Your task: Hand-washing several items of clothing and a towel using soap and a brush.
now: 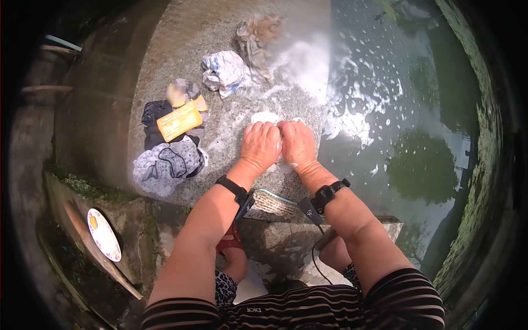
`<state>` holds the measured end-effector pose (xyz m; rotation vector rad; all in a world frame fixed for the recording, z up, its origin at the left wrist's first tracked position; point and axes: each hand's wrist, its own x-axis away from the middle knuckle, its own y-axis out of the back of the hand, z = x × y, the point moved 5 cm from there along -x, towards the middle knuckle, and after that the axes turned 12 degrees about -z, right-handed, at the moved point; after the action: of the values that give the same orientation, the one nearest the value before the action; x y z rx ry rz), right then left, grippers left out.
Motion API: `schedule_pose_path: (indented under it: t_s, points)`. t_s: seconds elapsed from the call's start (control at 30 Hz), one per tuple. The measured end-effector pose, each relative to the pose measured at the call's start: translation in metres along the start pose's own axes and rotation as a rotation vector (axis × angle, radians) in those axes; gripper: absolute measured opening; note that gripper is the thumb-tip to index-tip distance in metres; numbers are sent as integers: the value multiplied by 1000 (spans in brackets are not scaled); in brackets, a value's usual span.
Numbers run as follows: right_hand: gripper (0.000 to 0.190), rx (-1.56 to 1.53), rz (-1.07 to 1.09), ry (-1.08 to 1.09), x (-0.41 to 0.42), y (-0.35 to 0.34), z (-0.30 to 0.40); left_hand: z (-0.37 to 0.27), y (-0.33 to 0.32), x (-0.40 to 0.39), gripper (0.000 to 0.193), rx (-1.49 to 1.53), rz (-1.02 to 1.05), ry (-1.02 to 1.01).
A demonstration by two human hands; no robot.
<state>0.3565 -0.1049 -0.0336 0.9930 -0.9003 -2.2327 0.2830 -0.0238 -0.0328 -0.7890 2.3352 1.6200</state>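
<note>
Both my hands press down side by side on a wet granite slab (222, 165), fingers curled and knuckles up. My left hand (262, 142) and my right hand (298, 142) close on a white, sudsy cloth (265, 117). It shows beyond the knuckles and between the wrists; the rest is hidden under my fists. Close to my wrists lies what looks like a scrubbing brush (274, 203) with pale bristles and a light blue edge. To the left, a yellow soap bar (179, 121) rests on dark crumpled cloth (156, 112).
Grey dotted cloth (165, 167), a white-and-blue cloth (225, 72) and brown wet cloth (258, 41) lie on the slab. Green water (371, 181) with floating foam (350, 123) borders it right. A floral plate (104, 235) and a wooden stick (99, 251) are lower left.
</note>
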Motion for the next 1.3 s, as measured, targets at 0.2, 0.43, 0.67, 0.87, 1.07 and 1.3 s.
schedule_pose_path:
  t_s: [0.2,0.43,0.67,0.87,1.07,1.3]
  points:
    - [19,206,306,-384,-31,-17,-10,21,-13,-27,13,-75,185,258]
    - [60,147,493,-6,-12,21,31,56,40,16,36,228,-15,428]
    - [67,51,626,-265,-40,12,20,51,56,83,43,-98,241,140]
    - [59,-162,184,-190,-147,9,83,58,59,82,44,-114,274,162]
    - [97,189,654,-75,-164,-68,73,54,50,80,45,-121,294,167]
    - [48,-196,199,-164,-179,-62,-3,56,56,77,45,-138,329,168]
